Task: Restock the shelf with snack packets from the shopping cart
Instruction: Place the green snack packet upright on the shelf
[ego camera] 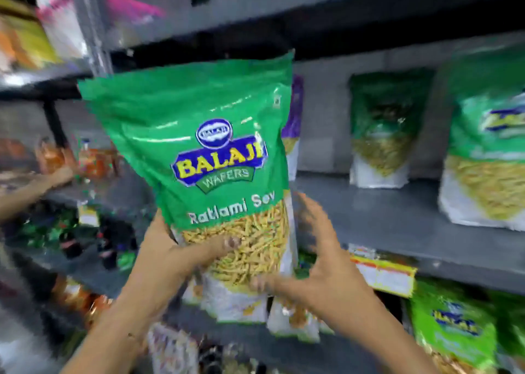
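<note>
A large green snack packet (204,152) labelled Ratlami Sev is held upright in front of the grey shelf (383,214). My left hand (181,254) grips its lower left part, thumb across the clear window. At the packet's lower right corner is my right hand (309,257), fingers spread and blurred, thumb touching the bottom edge. Two similar green packets (383,129) (488,152) stand on the shelf to the right. A purple packet (295,112) is partly hidden behind the held one. The shopping cart is out of view.
Another person's arm (37,186) reaches onto the left shelf among orange bottles (91,158). A yellow price tag (383,271) hangs on the shelf edge. Below, more packets (454,325) and white pouches (235,302) fill the lower shelf. A metal upright (93,24) stands at upper left.
</note>
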{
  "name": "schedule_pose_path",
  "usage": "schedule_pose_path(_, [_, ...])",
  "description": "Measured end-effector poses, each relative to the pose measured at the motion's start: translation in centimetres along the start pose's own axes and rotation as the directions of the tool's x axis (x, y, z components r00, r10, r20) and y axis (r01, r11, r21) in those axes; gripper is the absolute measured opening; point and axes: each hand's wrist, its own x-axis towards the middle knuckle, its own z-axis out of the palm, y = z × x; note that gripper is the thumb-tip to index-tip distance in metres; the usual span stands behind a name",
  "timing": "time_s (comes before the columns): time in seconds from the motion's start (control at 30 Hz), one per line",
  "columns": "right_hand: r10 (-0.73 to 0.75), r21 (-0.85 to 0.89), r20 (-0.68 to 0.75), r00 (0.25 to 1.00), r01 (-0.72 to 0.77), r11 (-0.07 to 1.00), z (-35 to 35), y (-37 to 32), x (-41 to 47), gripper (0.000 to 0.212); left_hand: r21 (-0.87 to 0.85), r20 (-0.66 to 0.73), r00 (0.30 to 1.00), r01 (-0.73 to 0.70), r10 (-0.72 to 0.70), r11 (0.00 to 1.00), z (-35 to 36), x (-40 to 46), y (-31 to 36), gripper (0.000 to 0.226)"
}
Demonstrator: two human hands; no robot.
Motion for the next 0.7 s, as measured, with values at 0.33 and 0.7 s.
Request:
schedule_pose_path(0.33, [0.059, -0.070, -0.355, 0.933, -0.090, 0.993, -13.5, 3.3, 3.2, 0.087, -0.117, 0.335, 0.941, 0.080, -0.036, 0.990, 16.9, 12.3, -0.4, 0.077])
schedule_pose_path(0.7, [0.255, -0.133, -0.365, 0.896, -0.321, 0.938, -14.8, 7.1, 8.1, 0.086, 0.025, 0.314, 0.903, 0.301, -0.293, 0.953, 19.8, 13.9, -5.1, 0.037])
